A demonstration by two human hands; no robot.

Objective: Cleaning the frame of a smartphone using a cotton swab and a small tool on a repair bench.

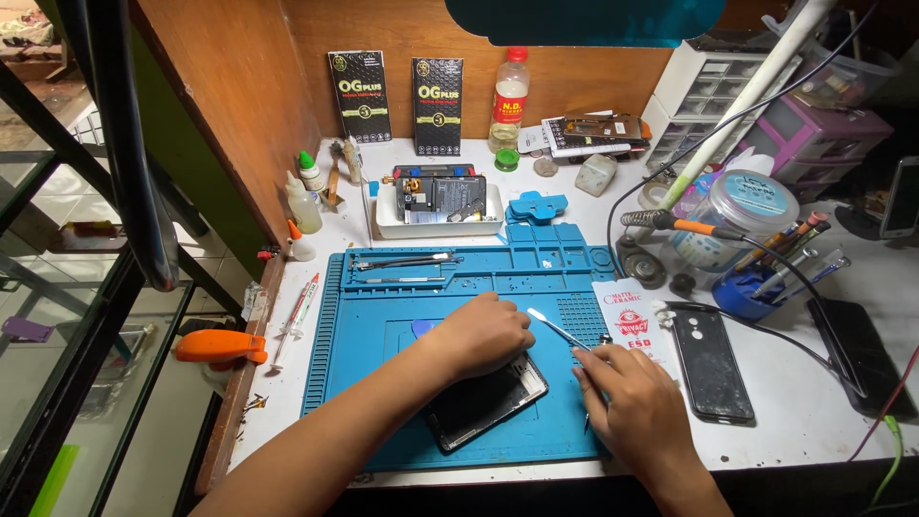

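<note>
White tabletop was crowded, and a blue work mat lay near its front edge. An opened phone sat on the mat's front part. The left hand pressed down on the phone's top end, fingers curled over it. The right hand pinched a thin metal pry tool, its tip pointing to the left hand. It seemed best to hold the phone flat and slide the tool gently. The left hand hid the phone's top. What the dark point under the right hand was, I could not tell.
</note>
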